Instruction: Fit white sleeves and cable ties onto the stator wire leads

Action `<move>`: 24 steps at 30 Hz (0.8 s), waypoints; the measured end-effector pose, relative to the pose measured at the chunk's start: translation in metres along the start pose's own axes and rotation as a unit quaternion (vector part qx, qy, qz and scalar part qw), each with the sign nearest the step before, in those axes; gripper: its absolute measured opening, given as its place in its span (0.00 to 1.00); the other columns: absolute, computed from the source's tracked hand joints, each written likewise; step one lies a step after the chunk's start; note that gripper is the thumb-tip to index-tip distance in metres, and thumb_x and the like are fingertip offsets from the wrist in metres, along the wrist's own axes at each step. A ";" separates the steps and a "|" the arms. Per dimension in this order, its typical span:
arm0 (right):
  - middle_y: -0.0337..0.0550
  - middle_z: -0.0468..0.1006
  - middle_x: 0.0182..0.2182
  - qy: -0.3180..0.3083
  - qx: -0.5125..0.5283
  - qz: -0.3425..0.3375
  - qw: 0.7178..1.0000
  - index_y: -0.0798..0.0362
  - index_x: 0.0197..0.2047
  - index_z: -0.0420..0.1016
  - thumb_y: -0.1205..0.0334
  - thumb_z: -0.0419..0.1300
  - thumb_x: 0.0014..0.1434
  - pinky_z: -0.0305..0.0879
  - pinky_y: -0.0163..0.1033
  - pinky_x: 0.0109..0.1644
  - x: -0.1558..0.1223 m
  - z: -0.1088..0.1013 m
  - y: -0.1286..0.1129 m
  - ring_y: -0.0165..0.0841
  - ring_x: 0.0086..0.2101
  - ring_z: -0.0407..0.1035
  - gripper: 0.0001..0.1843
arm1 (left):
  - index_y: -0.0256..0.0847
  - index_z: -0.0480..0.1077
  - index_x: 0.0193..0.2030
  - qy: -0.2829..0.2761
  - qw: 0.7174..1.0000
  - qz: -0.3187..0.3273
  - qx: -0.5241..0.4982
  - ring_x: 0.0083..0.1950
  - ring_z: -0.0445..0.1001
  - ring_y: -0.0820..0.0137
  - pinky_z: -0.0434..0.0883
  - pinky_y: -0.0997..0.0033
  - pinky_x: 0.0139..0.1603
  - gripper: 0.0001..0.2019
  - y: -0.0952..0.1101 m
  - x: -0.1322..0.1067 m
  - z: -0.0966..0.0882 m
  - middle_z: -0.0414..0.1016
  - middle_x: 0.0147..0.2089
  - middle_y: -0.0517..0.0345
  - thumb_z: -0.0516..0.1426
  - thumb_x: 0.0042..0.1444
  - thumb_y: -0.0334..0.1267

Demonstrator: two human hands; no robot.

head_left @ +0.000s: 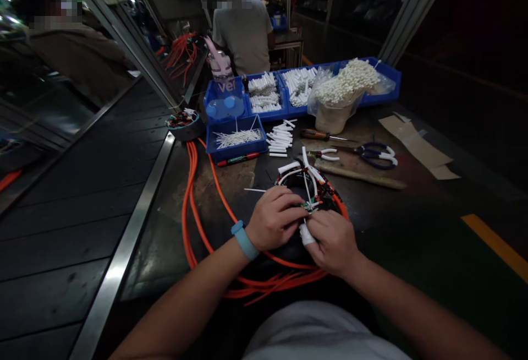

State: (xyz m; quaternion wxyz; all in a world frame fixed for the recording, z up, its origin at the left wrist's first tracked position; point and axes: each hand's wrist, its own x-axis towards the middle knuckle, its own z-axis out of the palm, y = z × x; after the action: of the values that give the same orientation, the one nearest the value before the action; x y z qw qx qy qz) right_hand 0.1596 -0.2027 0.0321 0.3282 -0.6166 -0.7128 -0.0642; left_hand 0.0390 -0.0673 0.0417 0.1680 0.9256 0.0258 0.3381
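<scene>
At the front of the workbench sits a ring-shaped wound coil part (304, 183) with white sleeves (305, 156) and dark wires on it. My left hand (277, 218) is closed at its near side, with fingertips pinching thin wires (310, 205). My right hand (333, 240) meets it from the right, also closed on these wires. A white wrap covers one of its fingers. A thin white strip (254, 190) sticks out left past my left hand. Orange cables (280, 283) run from the part and loop around below my hands. The exact grip between the fingertips is partly hidden.
Blue bins (284, 111) with short white tubes stand behind, beside a bag of white-tipped sticks (346, 87). A small blue tray (238, 148), loose tubes (280, 138), a screwdriver (315, 134), pliers (329, 154) and scissors (377, 155) lie nearer. Another coil part (185, 126) stands left. Two people sit beyond.
</scene>
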 end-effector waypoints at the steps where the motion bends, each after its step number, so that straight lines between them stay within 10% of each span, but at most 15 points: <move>1: 0.43 0.63 0.21 0.004 -0.020 -0.039 0.999 0.54 0.20 0.63 0.65 0.45 0.61 0.49 0.39 0.29 -0.002 -0.001 -0.002 0.33 0.25 0.58 0.18 | 0.43 0.73 0.39 -0.001 1.000 -0.015 0.007 0.46 0.70 0.66 0.68 0.57 0.52 0.08 0.000 -0.001 0.001 0.76 0.42 0.54 0.55 0.53 0.31; 6: 0.46 0.65 0.22 -0.003 -0.084 -0.159 0.984 0.54 0.21 0.66 0.63 0.43 0.63 0.49 0.41 0.30 0.015 -0.014 0.009 0.35 0.25 0.57 0.21 | 0.38 0.66 0.53 -0.088 0.991 -0.095 0.023 0.55 0.66 0.59 0.58 0.47 0.62 0.20 0.003 -0.005 0.007 0.71 0.51 0.46 0.55 0.51 0.36; 10: 0.45 0.65 0.20 0.030 -0.165 -0.108 0.980 0.53 0.20 0.64 0.63 0.48 0.60 0.48 0.41 0.29 0.056 -0.019 0.044 0.35 0.25 0.57 0.17 | 0.37 0.69 0.45 -0.111 0.985 -0.112 0.066 0.51 0.66 0.59 0.58 0.48 0.62 0.15 0.004 -0.002 0.009 0.72 0.44 0.47 0.55 0.53 0.41; 17: 0.46 0.70 0.40 -0.080 0.221 -0.014 0.972 0.54 0.46 0.66 0.59 0.51 0.63 0.62 0.39 0.42 0.047 -0.034 0.052 0.36 0.39 0.65 0.11 | 0.37 0.65 0.53 -0.127 0.984 -0.114 0.043 0.53 0.65 0.57 0.57 0.48 0.61 0.22 0.003 -0.002 0.009 0.71 0.48 0.47 0.56 0.51 0.41; 24: 0.45 0.65 0.25 -0.080 -0.107 -0.127 0.983 0.54 0.29 0.69 0.68 0.49 0.61 0.52 0.42 0.36 0.048 -0.011 0.041 0.38 0.31 0.58 0.12 | 0.39 0.67 0.41 -0.044 0.986 -0.153 0.056 0.52 0.65 0.55 0.58 0.45 0.60 0.15 0.006 -0.006 0.030 0.71 0.43 0.48 0.56 0.44 0.34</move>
State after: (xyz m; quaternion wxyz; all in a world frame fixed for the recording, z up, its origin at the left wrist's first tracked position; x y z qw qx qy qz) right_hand 0.1999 -0.1585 0.0540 0.1919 -0.5554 -0.7984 -0.1317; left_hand 0.0527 -0.0827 0.0183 0.1664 0.9326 0.1785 0.2658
